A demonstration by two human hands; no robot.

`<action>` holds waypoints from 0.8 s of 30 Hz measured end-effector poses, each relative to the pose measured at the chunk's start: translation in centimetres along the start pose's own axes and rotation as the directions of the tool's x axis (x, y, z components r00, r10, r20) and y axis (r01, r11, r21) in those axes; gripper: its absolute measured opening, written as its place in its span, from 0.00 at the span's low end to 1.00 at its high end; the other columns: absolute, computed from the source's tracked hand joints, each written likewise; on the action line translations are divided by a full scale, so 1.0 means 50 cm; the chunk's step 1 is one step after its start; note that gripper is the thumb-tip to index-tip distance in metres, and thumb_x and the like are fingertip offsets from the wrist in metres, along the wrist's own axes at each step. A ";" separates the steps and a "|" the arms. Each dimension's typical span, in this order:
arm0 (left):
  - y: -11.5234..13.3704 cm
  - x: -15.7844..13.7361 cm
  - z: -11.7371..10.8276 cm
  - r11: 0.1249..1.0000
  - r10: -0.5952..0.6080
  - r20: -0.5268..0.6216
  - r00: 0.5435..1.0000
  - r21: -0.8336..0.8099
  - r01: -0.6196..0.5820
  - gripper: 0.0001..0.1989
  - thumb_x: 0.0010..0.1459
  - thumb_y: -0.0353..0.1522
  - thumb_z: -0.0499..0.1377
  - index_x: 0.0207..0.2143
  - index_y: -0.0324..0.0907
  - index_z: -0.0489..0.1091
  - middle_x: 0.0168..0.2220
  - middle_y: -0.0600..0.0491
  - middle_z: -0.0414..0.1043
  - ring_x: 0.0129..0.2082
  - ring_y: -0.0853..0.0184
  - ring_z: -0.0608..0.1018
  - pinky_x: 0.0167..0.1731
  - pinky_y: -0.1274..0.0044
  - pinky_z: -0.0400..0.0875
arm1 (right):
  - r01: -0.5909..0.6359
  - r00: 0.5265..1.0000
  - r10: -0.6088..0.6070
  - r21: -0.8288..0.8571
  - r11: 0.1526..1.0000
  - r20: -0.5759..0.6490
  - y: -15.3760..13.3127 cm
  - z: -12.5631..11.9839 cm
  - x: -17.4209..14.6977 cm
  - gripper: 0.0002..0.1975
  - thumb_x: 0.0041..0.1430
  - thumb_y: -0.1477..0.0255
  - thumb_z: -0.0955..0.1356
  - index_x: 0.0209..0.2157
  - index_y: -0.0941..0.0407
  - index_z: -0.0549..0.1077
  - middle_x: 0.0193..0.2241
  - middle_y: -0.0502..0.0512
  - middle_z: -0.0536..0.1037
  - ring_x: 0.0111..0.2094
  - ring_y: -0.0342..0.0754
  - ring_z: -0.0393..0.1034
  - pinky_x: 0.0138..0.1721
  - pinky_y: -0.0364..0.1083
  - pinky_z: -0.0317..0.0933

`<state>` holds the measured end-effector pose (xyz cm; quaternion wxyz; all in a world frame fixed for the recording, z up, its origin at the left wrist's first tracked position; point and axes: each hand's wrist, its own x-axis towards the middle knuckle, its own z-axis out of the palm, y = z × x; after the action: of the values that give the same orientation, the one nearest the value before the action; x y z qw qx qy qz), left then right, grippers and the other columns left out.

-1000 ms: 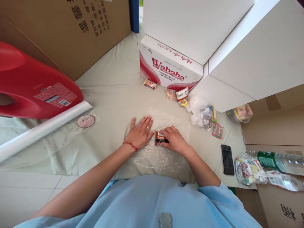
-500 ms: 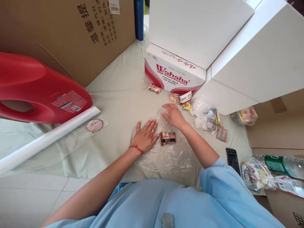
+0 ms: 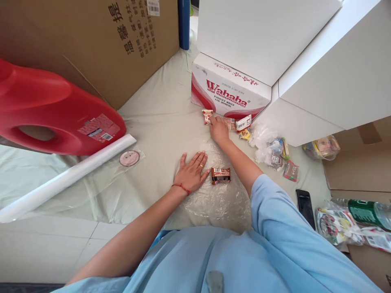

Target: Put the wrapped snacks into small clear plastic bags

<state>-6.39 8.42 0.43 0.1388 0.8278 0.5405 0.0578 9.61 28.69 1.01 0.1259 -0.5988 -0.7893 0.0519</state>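
Observation:
My left hand (image 3: 192,171) lies flat with fingers spread, at the left edge of a clear plastic bag (image 3: 227,205). A brown-wrapped snack (image 3: 220,176) rests on that bag, just right of my left fingertips. Farther out, my right hand (image 3: 219,129) has its fingers closed on a small red-and-white wrapped snack (image 3: 207,116) in front of the Wahaha box (image 3: 229,89). The snack now stands turned more upright. Beside my right hand lie a pinkish packet (image 3: 229,123), a white-and-red packet (image 3: 244,122) and a yellow packet (image 3: 244,134).
A red jug (image 3: 61,110) and a white roll (image 3: 70,177) lie at the left, near a round pink label (image 3: 129,158). To the right are a knotted clear bag of snacks (image 3: 264,140), a flat packet (image 3: 291,170), a phone (image 3: 305,208) and a bottle (image 3: 365,211). Large cartons stand behind.
My right hand has reached forward and left from above the plastic bag to the red-and-white snack, which has turned in its grasp. My left hand stays flat on the cloth.

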 end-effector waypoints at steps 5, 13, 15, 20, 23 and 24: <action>0.000 0.001 0.000 1.000 0.008 0.005 1.000 -0.003 -0.008 0.33 0.74 0.46 0.39 0.76 0.45 0.48 0.77 0.47 0.45 0.77 0.56 0.54 0.73 0.47 0.29 | -0.018 0.999 0.020 0.047 0.999 -0.032 0.022 -0.022 -0.041 0.19 0.70 0.76 0.59 0.54 0.59 0.76 0.49 0.66 0.77 0.53 0.60 0.68 0.59 0.56 0.61; -0.001 0.001 0.004 1.000 0.000 0.003 1.000 -0.004 0.000 0.33 0.74 0.46 0.39 0.76 0.45 0.47 0.77 0.47 0.46 0.76 0.56 0.54 0.73 0.47 0.30 | 0.149 0.989 -0.150 0.113 0.982 -0.001 -0.001 -0.022 -0.004 0.27 0.70 0.72 0.62 0.68 0.61 0.65 0.69 0.65 0.66 0.68 0.58 0.57 0.70 0.56 0.51; 0.000 0.001 0.003 1.000 -0.003 0.003 1.000 -0.004 0.003 0.33 0.74 0.46 0.40 0.76 0.46 0.46 0.77 0.48 0.45 0.77 0.56 0.53 0.73 0.47 0.30 | 0.133 0.988 -0.140 0.103 0.986 0.062 -0.005 -0.011 0.007 0.28 0.69 0.71 0.63 0.68 0.61 0.64 0.71 0.64 0.63 0.70 0.58 0.55 0.71 0.56 0.50; 0.002 0.003 0.003 1.000 -0.003 0.008 1.000 -0.020 0.003 0.33 0.74 0.47 0.39 0.76 0.46 0.47 0.77 0.48 0.45 0.77 0.57 0.53 0.73 0.47 0.29 | -0.003 0.998 -0.002 0.084 0.996 0.060 -0.005 -0.020 0.022 0.23 0.70 0.76 0.60 0.63 0.60 0.71 0.61 0.68 0.75 0.60 0.60 0.68 0.64 0.58 0.60; 0.002 0.003 0.001 0.999 -0.010 0.006 1.000 -0.041 0.010 0.33 0.74 0.47 0.39 0.76 0.46 0.47 0.77 0.48 0.46 0.77 0.57 0.53 0.73 0.48 0.27 | -0.052 0.996 0.066 0.219 0.974 -0.059 0.008 -0.055 -0.001 0.20 0.71 0.73 0.59 0.58 0.60 0.74 0.55 0.67 0.79 0.57 0.58 0.71 0.61 0.56 0.62; 0.002 0.002 0.001 0.999 -0.008 0.004 1.000 -0.048 0.008 0.33 0.74 0.47 0.39 0.76 0.47 0.47 0.77 0.49 0.46 0.77 0.57 0.53 0.73 0.48 0.27 | -0.062 0.989 0.099 0.286 0.956 -0.114 0.016 -0.070 -0.020 0.20 0.72 0.71 0.59 0.57 0.59 0.74 0.55 0.66 0.79 0.57 0.57 0.71 0.61 0.55 0.63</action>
<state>-6.24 8.47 0.41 0.1599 0.8220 0.5422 0.0687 11.55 27.71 4.06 0.2575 -0.6086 -0.7392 0.1303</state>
